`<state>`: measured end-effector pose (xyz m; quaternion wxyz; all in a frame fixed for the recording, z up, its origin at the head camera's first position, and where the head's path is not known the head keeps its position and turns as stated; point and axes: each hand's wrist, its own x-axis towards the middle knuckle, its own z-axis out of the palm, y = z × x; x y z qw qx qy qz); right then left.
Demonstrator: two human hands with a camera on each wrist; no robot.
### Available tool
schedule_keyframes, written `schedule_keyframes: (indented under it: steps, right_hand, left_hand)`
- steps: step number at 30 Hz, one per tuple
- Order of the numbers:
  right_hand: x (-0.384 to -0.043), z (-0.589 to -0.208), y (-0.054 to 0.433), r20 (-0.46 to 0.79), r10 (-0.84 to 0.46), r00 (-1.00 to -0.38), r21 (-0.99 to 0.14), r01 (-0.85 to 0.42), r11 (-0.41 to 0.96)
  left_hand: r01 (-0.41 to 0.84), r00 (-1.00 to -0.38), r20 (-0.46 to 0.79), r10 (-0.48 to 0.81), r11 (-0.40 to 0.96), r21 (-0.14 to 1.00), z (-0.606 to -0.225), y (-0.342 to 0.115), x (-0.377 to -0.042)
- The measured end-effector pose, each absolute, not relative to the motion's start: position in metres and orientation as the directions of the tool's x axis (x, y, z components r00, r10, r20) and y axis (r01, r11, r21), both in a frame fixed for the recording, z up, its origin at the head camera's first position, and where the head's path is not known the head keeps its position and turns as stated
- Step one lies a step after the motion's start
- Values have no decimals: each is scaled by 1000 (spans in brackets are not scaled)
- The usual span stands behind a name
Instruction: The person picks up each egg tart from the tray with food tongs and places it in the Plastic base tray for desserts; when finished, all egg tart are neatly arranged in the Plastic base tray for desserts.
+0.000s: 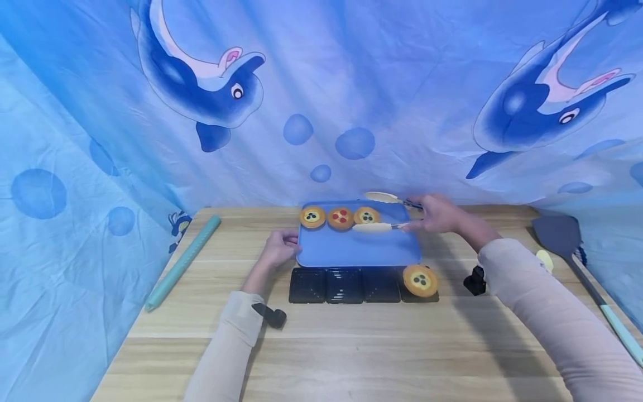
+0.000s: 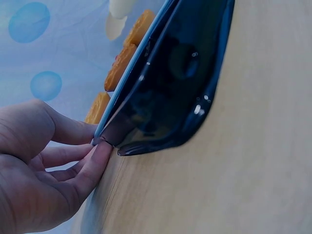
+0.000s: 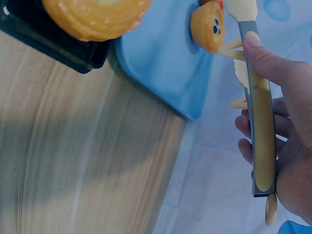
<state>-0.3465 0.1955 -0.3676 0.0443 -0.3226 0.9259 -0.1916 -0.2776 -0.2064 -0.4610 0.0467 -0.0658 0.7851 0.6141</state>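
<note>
By the black tray (image 1: 344,286), the left hand (image 1: 279,249) pinches the blue tray (image 1: 346,251); the right hand (image 1: 436,214) grips tongs (image 1: 373,227). Only the head view shows a green roller (image 1: 183,262), maybe.

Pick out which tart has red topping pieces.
The middle tart in the row on the blue tray: its topping pieces are red, while the other three tarts carry dark ones.

Over there the right hand (image 3: 296,126) grips tongs (image 3: 262,136) beside a blue tray (image 3: 156,53) bearing a small tart (image 3: 205,28), a glossy pastry (image 3: 97,22) on black plastic (image 3: 66,54) nearby.
</note>
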Motion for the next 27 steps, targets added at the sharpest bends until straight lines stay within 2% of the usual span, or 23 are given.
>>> schedule_keyframes:
  steps: [11, 19, 27]
  right_hand:
    - [-342, -387, 195, 89, -650, -754, -347, -635, 690]
    - [-340, -389, 190, 70, -575, -815, -290, -568, 770]
    - [-339, -391, 187, 88, -546, -833, -266, -548, 793]
  left_hand:
    - [-152, -988, -144, -51, 287, 946, -462, -206, -278]
    - [-150, -989, -143, -48, 286, 946, -463, -206, -279]
    - [-155, -988, -147, -49, 276, 949, -461, -206, -278]
